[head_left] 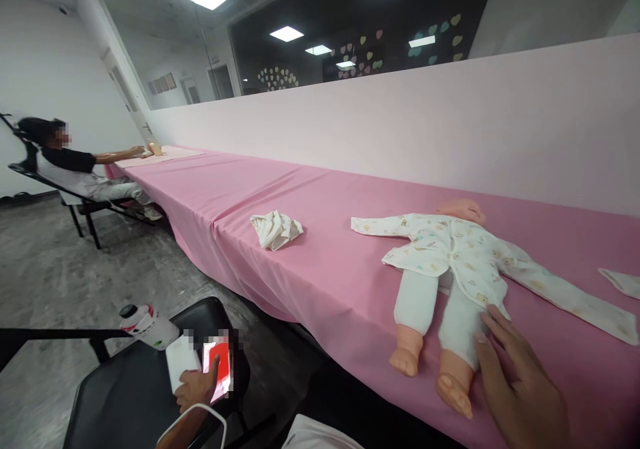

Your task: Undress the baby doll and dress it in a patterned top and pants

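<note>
A baby doll lies on its back on the pink-covered table, dressed in a white patterned top and white trousers. The top's sleeves stretch out to both sides. My right hand rests beside the doll's lower leg, fingers extended and fingertips against the trouser leg and the top's hem. Down at the left, my left hand is at a phone with a lit red screen, one digit lying over the screen. Its other fingers are curled. A white cable crosses the wrist.
A crumpled white cloth lies on the pink tablecloth. The black chair holds a bottle and a white flat box-like object. More white fabric lies far right. Another person sits at the table's far end.
</note>
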`<state>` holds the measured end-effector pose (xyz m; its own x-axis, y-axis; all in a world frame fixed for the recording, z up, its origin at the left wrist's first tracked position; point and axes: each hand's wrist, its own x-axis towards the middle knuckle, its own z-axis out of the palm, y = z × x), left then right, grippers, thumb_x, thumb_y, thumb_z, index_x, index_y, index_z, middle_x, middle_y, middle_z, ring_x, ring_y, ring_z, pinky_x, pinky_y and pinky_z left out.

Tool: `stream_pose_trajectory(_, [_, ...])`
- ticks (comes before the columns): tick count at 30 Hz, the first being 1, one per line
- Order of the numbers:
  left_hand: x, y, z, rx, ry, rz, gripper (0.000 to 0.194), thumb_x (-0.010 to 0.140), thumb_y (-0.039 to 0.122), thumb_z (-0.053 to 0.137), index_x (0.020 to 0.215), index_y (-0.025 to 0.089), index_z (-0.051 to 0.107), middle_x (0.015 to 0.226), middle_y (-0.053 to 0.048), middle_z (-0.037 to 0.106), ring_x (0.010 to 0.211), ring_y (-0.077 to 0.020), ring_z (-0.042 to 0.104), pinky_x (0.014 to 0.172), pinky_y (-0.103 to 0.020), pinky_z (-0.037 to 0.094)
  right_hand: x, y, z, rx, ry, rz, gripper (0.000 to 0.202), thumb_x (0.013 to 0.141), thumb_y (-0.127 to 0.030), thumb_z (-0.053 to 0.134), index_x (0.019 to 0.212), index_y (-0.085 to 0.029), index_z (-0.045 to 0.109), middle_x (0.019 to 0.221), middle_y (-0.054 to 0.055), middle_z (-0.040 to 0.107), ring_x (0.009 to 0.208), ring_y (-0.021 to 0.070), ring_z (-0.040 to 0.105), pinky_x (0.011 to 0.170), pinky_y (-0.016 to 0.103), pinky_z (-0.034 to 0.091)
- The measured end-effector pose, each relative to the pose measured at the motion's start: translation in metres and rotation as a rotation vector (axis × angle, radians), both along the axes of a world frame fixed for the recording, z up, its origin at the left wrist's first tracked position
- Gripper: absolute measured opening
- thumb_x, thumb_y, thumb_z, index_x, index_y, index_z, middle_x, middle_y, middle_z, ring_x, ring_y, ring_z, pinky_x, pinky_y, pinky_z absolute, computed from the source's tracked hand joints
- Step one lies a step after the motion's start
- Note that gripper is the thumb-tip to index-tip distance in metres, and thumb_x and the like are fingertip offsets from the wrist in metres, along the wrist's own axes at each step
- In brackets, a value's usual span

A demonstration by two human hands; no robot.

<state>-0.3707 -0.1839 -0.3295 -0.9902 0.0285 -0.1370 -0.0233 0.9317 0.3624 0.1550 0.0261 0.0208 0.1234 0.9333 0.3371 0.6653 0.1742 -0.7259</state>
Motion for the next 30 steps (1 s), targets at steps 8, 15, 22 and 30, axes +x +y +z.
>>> stream_pose_trajectory(8, [0.007, -0.014, 0.019, 0.010, 0.011, -0.154, 0.072, 0.086, 0.061, 0.024, 0.128, 0.005, 0.042, 0.122, -0.029, 0.046, 0.115, -0.0451, 0.052, 0.087, -0.053, 0.046, 0.002, 0.001, -0.003, -0.010, -0.008, 0.008, 0.053, 0.084, -0.059, 0.040, 0.130, -0.037, 0.052, 0.140, -0.006, 0.049, 0.134, 0.0267, 0.043, 0.112, 0.054, 0.035])
stream_pose_trajectory(15, [0.000, -0.031, 0.020, -0.097, 0.306, -0.521, 0.054, 0.094, 0.043, 0.022, 0.128, 0.010, 0.049, 0.118, -0.019, 0.052, 0.108, -0.0352, 0.052, 0.091, -0.046, 0.044, 0.003, 0.003, -0.005, -0.007, -0.016, 0.021, 0.053, 0.085, -0.057, 0.040, 0.131, -0.034, 0.052, 0.141, -0.004, 0.049, 0.133, 0.0285, 0.044, 0.111, 0.056, 0.035])
stream_pose_trajectory(22, [-0.045, 0.005, 0.034, -0.179, 0.341, -0.816, 0.055, 0.098, 0.038, 0.022, 0.143, 0.017, 0.044, 0.137, -0.014, 0.046, 0.122, -0.0293, 0.047, 0.100, -0.043, 0.041, 0.003, 0.002, -0.003, -0.023, -0.025, 0.018, 0.054, 0.086, -0.059, 0.039, 0.132, -0.034, 0.051, 0.141, -0.004, 0.049, 0.132, 0.0291, 0.044, 0.111, 0.057, 0.034])
stream_pose_trajectory(30, [-0.054, 0.017, 0.031, -0.291, 0.266, -0.868, 0.050, 0.095, 0.046, 0.032, 0.139, 0.032, 0.053, 0.148, -0.012, 0.038, 0.135, -0.0322, 0.037, 0.104, -0.049, 0.037, 0.000, 0.000, -0.001, -0.021, -0.002, 0.001, 0.057, 0.082, -0.060, 0.041, 0.131, -0.033, 0.053, 0.140, -0.004, 0.050, 0.132, 0.0294, 0.045, 0.111, 0.056, 0.035])
